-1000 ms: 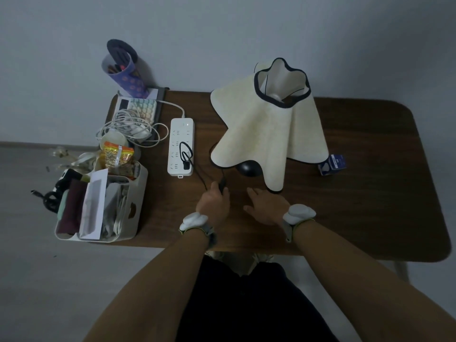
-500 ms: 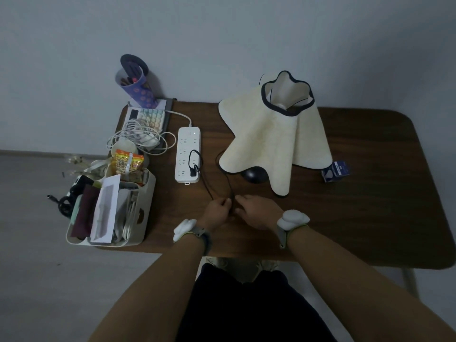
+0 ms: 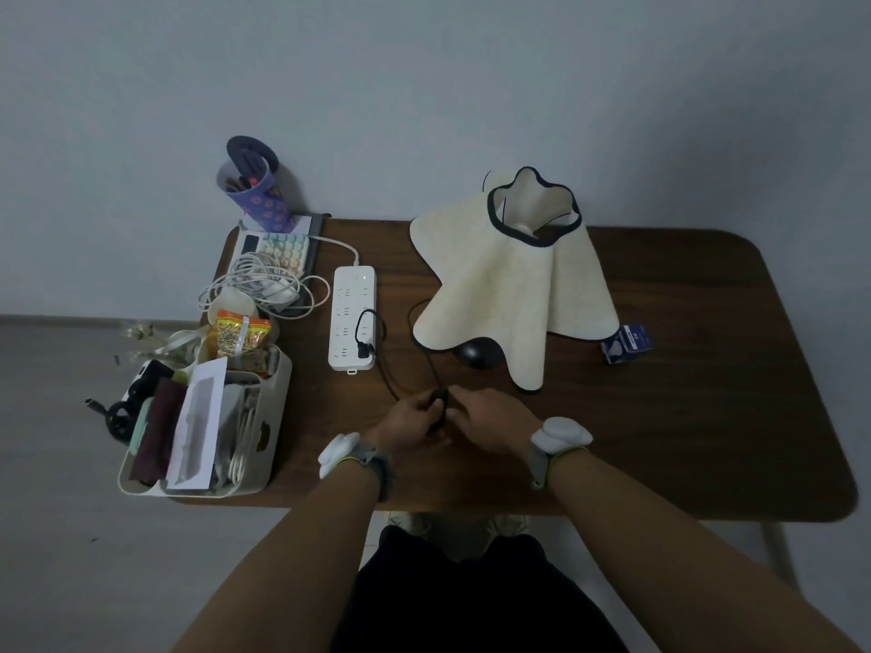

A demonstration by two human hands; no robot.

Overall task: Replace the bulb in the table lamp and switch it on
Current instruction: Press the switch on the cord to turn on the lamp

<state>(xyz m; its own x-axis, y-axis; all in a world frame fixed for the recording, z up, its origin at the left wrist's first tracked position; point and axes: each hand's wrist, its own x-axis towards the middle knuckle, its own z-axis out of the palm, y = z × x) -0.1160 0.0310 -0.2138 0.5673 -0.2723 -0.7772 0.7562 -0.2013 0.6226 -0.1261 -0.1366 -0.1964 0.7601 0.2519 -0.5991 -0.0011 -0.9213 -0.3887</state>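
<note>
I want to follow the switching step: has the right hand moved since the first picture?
Yes. The right hand has shifted left along the table edge, away from the lamp base, and meets the left hand at the cord switch.

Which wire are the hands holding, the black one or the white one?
The black lamp cord, pinched between both hands; the white cable lies coiled, untouched, by the keyboard.
</note>
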